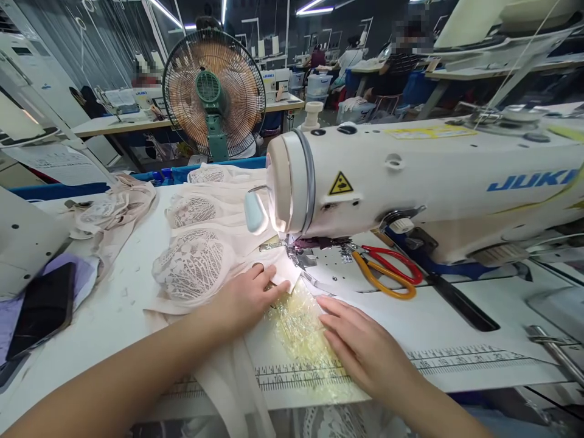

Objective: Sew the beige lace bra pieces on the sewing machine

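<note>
A pale beige lace bra lies on the sewing table, its edge reaching under the presser foot of a white JUKI sewing machine. My left hand is closed on the bra's plain fabric just before the foot, thumb and fingers bent over the edge. A ring shows on one finger. Close to the needle area, my right hand rests with its fingers stretched out, beside a crinkled, shiny yellowish patch on the tabletop. Whatever lies under its fingertips is hidden.
Scissors with red and orange handles lie right of the needle, near a black-handled tool. A printed ruler crosses the front edge. More lace bras lie behind; a phone is at left. A fan stands beyond.
</note>
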`<control>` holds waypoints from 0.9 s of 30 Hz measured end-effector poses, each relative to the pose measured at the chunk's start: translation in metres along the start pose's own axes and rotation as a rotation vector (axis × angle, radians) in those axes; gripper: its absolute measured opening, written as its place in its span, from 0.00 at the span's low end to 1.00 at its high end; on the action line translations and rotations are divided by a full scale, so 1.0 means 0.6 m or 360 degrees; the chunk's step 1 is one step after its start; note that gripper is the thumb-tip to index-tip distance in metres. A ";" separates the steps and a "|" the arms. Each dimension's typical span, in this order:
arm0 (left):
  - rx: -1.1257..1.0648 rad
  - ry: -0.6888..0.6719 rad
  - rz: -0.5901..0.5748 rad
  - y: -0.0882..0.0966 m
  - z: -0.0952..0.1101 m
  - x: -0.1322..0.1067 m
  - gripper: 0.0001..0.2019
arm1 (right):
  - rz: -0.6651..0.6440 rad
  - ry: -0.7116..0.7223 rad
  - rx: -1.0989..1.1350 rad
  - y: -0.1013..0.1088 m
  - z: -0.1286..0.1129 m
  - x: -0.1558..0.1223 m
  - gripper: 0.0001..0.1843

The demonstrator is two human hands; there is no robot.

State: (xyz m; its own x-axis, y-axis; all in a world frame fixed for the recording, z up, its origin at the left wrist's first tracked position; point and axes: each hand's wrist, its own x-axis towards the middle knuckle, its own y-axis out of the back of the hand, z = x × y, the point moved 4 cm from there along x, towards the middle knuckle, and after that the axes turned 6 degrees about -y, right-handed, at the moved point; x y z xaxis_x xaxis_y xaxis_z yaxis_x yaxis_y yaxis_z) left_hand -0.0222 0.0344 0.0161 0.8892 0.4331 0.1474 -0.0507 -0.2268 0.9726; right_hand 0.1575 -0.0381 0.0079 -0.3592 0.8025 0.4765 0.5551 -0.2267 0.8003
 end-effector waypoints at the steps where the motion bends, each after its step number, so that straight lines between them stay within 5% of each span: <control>1: 0.0014 -0.0011 -0.0006 0.000 0.002 0.000 0.18 | -0.0001 -0.0039 0.0007 -0.003 0.007 -0.007 0.11; 27: -0.0095 -0.0008 -0.0175 -0.008 -0.023 0.007 0.16 | -0.0082 -0.0171 0.0031 -0.015 0.017 -0.018 0.11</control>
State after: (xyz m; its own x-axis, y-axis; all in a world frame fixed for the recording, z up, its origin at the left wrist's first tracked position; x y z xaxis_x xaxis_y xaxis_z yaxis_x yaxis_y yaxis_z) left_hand -0.0243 0.0493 0.0143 0.8931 0.4483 0.0383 0.0206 -0.1259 0.9918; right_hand 0.1644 -0.0392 -0.0082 -0.3058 0.8675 0.3923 0.5530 -0.1735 0.8149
